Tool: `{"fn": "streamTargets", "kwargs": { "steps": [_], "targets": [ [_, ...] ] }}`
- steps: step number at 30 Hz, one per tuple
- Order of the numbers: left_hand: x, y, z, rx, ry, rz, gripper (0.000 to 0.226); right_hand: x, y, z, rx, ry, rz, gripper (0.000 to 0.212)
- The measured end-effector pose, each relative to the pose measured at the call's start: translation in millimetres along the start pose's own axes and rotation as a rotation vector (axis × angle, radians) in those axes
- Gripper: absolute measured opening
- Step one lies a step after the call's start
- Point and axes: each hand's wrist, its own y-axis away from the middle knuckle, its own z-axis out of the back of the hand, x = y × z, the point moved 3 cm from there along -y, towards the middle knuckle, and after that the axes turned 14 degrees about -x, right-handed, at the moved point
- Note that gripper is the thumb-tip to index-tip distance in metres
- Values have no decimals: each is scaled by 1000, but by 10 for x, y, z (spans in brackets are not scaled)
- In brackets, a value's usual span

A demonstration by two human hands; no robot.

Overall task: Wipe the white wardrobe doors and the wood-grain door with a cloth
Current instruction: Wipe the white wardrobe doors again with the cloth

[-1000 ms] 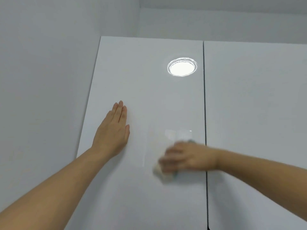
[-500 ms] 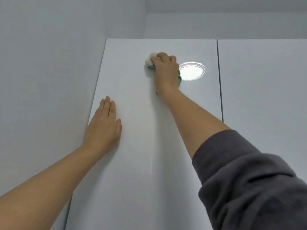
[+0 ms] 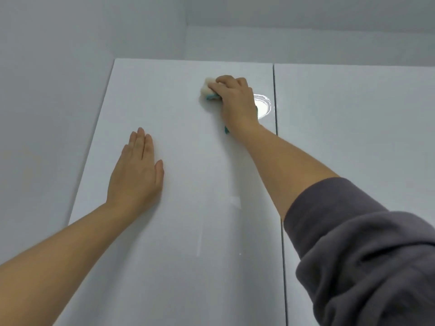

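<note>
A glossy white wardrobe door point(image 3: 188, 208) fills the middle of the head view, with a second white door point(image 3: 353, 128) to its right across a thin dark gap. High on the left door, my right hand point(image 3: 235, 100) grips a cream and teal cloth point(image 3: 207, 91) and presses it against the surface. The cloth shows mostly at my fingertips; a teal corner peeks out by my wrist. My left hand point(image 3: 136, 175) lies flat on the same door lower down, fingers straight and together. No wood-grain door is in view.
A plain wall point(image 3: 47, 114) meets the left door's left edge. Above the doors runs a pale strip of wall point(image 3: 282, 43) under the ceiling. A bright lamp reflection point(image 3: 263, 107) shines on the door beside my right hand.
My right hand with the cloth swept from low near the door gap up to the top of the left door, then slid slightly down. My left hand stayed flat on the door.
</note>
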Motion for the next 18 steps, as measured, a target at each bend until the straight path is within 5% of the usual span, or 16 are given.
{"fn": "streamTargets", "kwargs": {
  "steps": [12, 18],
  "targets": [
    [-1494, -105, -181, -25, 123, -179, 58, -2055, 317, 1134, -241, 308, -473, 59],
    [-1798, -56, -128, -3, 92, -149, 57, -2270, 467, 1217, -316, 273, -712, 47]
  ]
}}
